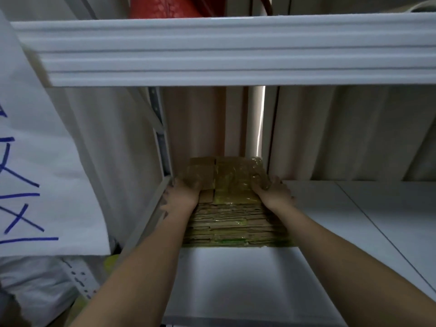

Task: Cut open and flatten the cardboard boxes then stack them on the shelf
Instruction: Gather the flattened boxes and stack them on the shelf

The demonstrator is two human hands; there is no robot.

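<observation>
Both hands, left hand [182, 193] and right hand [274, 191], press flat-fingered on the top flattened box [227, 179] of the stack [236, 227] between them on the shelf [330, 208]; uneven pressure could slide layers off.

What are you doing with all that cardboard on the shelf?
A person is stacking flattened cardboard boxes on a white shelf. The left hand and the right hand rest on the two sides of the top piece, which is covered in shiny tape. The pile sits at the back of the shelf, against the curtain.
</observation>
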